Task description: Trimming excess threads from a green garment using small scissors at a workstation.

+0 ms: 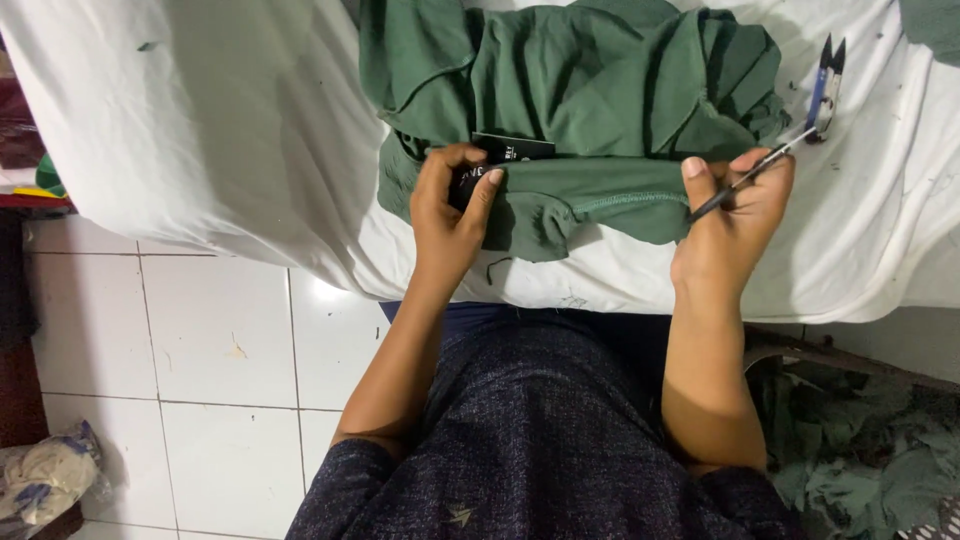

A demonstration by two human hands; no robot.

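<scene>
A crumpled green garment (590, 90) lies on a white cloth-covered table (220, 120). My left hand (450, 215) pinches the garment's near edge together with a black tag (510, 150). My right hand (735, 225) grips the hem on the right side and also holds a thin dark tool (750, 178), slanting up to the right. Small blue-handled thread snips (825, 85) lie on the table just beyond my right hand.
White floor tiles (200, 380) show at lower left, with a plastic bag of cloth (45, 480) in the corner. A pile of green fabric (870, 450) lies on the floor at lower right. More green cloth (935, 25) sits at the top right corner.
</scene>
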